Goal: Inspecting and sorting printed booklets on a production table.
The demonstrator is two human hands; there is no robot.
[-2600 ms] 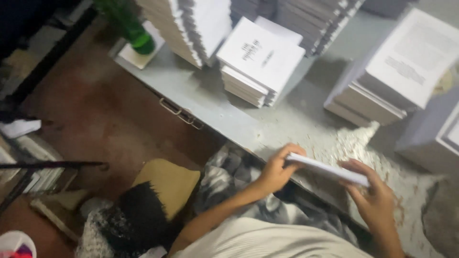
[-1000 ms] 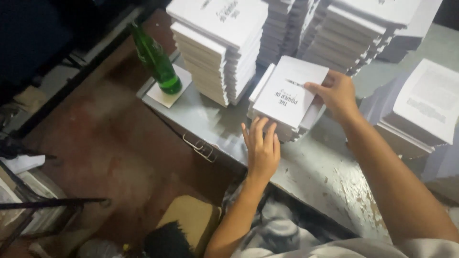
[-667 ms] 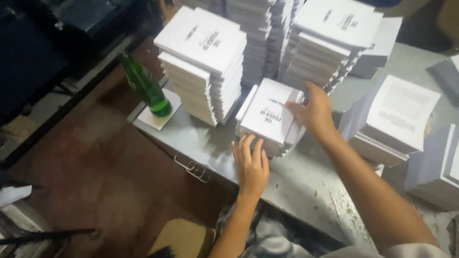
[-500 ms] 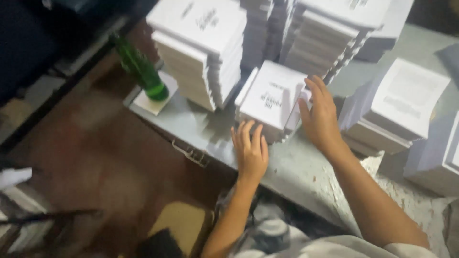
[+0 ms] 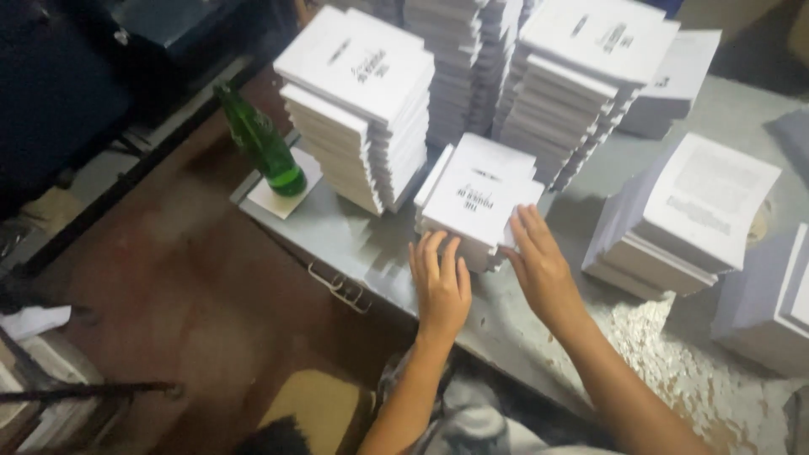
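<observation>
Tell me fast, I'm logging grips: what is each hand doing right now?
Left hand: open, fingers flat against the near edge of the short stack of white paperback books.
Right hand: open, pressing that stack's right side; holding nothing.

Book bindery or print workshop: tall stacks of identical white paperbacks (image 5: pixel 362 101) crowd a worn grey metal table (image 5: pixel 354 244), loose printed sheets (image 5: pixel 699 202) alongside, bare reddish floor (image 5: pixel 168 286) below.

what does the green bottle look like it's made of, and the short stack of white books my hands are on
Tall green bottle: likely glass, glossy, see-through with highlights. Short stack of white books: paper, matte covers, layered page edges; left hand and right hand touch it.
</observation>
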